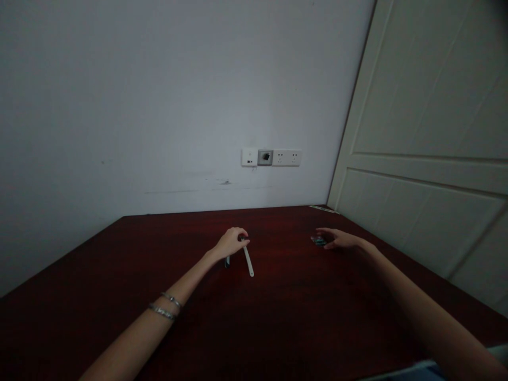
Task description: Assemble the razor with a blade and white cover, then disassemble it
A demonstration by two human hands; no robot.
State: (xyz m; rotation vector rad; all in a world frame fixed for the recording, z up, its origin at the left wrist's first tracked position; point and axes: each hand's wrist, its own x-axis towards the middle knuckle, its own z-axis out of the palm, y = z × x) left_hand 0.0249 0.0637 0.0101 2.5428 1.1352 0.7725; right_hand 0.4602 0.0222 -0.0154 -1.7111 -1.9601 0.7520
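Note:
My left hand [232, 242] is stretched out over the dark red table [159, 275], fingers curled round the top end of a thin white stick-like tool [248, 262] that slopes toward me on the tabletop. A small dark piece [227, 261] lies just under that wrist. Two bracelets [166, 307] ring the left forearm. My right hand [339, 239] reaches to the right, fingertips closed on a small dark bluish object [318, 241] resting on the table; I cannot make out what it is.
A white wall stands behind the table with a row of sockets [272, 157]. A cream panelled door [428, 159] runs along the table's right side. A thin pale strip [323, 209] lies at the far right corner.

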